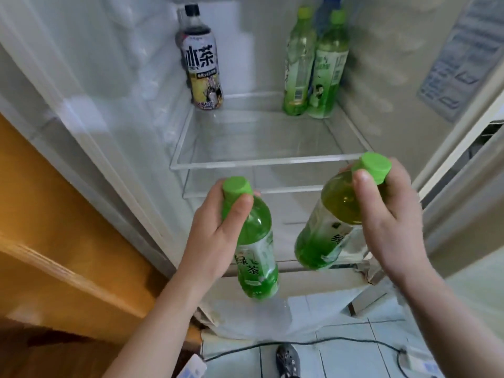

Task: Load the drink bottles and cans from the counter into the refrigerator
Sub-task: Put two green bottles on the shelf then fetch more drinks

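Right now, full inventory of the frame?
refrigerator: 1, white, open
upper glass shelf: 1, clear, inside
shelved green tea bottles: 2, green, shelf back right
dark tea bottle: 1, black cap, shelf back left
blue-capped bottle: 1, behind green pair, mostly hidden
left-held green tea bottle: 1, green, in front of fridge
right-held green tea bottle: 1, green, tilted, right of it
wooden cabinet: 1, orange-brown, left
cable: 1, black, tiled floor
left hand: 1, fingers round its bottle's neck
right hand: 1, fingers round its bottle's neck
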